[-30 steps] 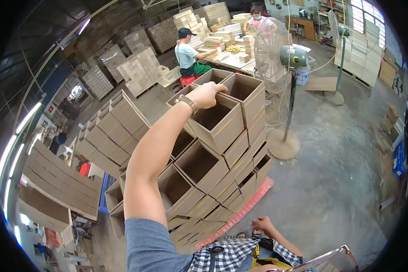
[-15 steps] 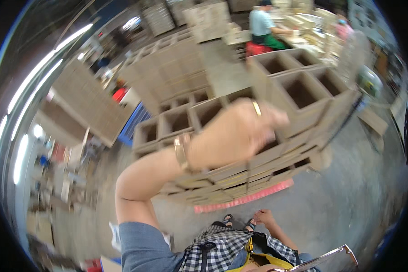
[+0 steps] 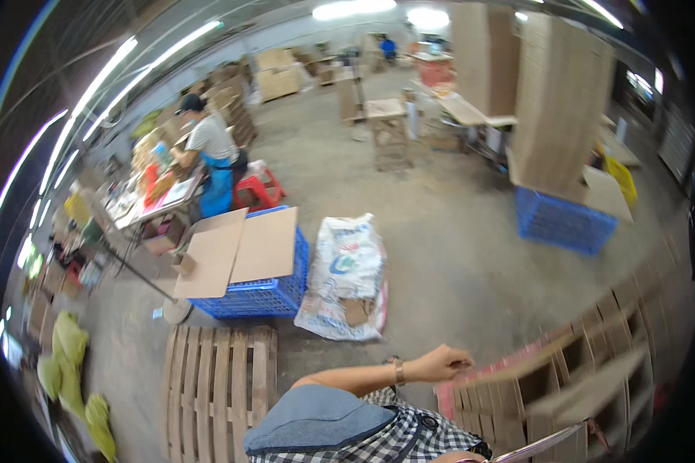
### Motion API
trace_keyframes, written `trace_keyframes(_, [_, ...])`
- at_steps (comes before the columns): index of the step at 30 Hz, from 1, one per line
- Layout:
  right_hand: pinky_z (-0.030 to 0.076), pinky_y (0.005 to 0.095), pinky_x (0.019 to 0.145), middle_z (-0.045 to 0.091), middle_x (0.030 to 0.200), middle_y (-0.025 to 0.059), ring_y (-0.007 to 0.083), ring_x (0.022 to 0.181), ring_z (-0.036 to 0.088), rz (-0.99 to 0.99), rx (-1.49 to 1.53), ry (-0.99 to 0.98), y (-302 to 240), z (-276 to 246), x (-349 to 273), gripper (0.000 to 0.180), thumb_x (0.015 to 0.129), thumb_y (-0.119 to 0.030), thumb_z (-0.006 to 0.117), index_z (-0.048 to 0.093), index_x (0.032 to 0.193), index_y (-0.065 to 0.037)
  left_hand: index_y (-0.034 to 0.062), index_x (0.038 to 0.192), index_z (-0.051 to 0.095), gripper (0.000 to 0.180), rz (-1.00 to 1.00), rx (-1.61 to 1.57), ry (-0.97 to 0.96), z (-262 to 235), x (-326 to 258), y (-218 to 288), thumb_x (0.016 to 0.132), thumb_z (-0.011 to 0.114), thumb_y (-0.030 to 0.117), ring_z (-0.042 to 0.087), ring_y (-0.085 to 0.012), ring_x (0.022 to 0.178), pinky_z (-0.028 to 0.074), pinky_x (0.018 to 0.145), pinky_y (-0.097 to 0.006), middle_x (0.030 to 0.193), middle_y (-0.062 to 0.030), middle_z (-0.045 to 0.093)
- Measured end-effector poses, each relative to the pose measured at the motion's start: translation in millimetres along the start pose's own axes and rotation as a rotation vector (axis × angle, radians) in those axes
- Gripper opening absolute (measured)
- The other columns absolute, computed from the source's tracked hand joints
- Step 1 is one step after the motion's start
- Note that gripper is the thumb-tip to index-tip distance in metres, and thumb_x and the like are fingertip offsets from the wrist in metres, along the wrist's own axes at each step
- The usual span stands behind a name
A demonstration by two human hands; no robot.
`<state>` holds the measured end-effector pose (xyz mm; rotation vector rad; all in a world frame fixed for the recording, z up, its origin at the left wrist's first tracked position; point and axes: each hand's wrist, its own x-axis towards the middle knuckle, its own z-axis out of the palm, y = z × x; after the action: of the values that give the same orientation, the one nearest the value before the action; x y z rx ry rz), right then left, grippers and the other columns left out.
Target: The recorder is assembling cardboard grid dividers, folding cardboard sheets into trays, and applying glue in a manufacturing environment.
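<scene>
One hand only showed in the head view: the left hand, reaching across the body toward the person's right, its fingers curled down onto the near end of a flat cardboard piece. Whether those fingers were truly clamped on the board or merely resting on it could not be told, since the sheet was blurred. The right hand was out of sight. A bracelet sat on the left wrist.

The cardboard piece ran with its long axis from the hand out to the right and slightly upward, lying over the stack of open cardboard boxes, which stood on a red pallet at the person's right. So the board lay directly to the right of the hand, touching it.

Farther out on the concrete floor, a bare wooden pallet lay to the left, and beyond it a blue crate carried flat cardboard sheets, with a white sack just beside it. A second blue crate held tall sheets well apart at the far right. Another person worked at a cluttered table at the far left.
</scene>
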<state>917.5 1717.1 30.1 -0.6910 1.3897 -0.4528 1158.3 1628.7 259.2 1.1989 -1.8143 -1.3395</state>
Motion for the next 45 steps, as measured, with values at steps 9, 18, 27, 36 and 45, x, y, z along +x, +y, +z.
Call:
trace_keyframes(9, [0.050,0.0290,0.053,0.063,0.082,0.0132,0.0184,0.063,0.062,-0.045,-0.306,-0.353,-211,165,167,0.020,0.090,-0.018,0.055,0.055,0.092,0.001,-0.0024,0.090,0.065,0.031,-0.181,-0.005,0.550,-188,23,-110,0.084,0.059,0.027,0.062,-0.0329,0.075,0.048,0.068,-0.039,0.082,-0.0199,0.065])
trace_keyframes(18, [0.053,0.0333,0.051,0.063,0.079,0.0144,0.0219,0.063,0.065,0.038,-0.268,-0.312,-289,135,318,0.022,0.091,-0.020,0.054,0.054,0.090,0.002,-0.0006,0.086,0.064,0.029,-0.082,-0.169,0.389,-259,194,-120,0.083,0.059,0.027,0.058,-0.0205,0.062,0.046,0.060,-0.034,0.071,-0.0150,0.063])
trace_keyframes(27, [0.050,0.0277,0.052,0.066,0.080,0.0085,0.0176,0.065,0.064,-0.312,0.164,0.029,-463,-18,393,0.019,0.091,-0.019,0.056,0.062,0.094,-0.001,0.0023,0.106,0.064,0.023,0.065,-0.193,0.170,-297,479,-84,0.086,0.061,0.013,0.059,-0.0114,0.078,0.049,0.071,-0.027,0.085,-0.0080,0.066])
trace_keyframes(36, [0.048,0.0282,0.058,0.066,0.076,0.0084,0.0192,0.064,0.061,-1.442,-0.418,1.010,-810,-191,196,0.013,0.084,0.000,0.052,0.064,0.089,-0.001,0.0033,0.106,0.059,0.029,0.982,-0.183,0.024,-311,727,79,0.077,0.063,0.001,0.060,-0.0244,0.068,0.051,0.066,-0.040,0.076,-0.0113,0.059])
trace_keyframes(45, [0.044,0.0375,0.042,0.051,0.090,0.0118,0.0265,0.062,0.052,-2.106,-0.609,0.904,-981,-365,243,0.030,0.094,-0.024,0.047,0.049,0.120,-0.009,0.0151,0.130,0.043,0.038,1.282,-0.275,0.062,-258,976,185,0.094,0.045,0.027,0.060,-0.0284,0.063,0.051,0.062,-0.045,0.081,-0.0095,0.058])
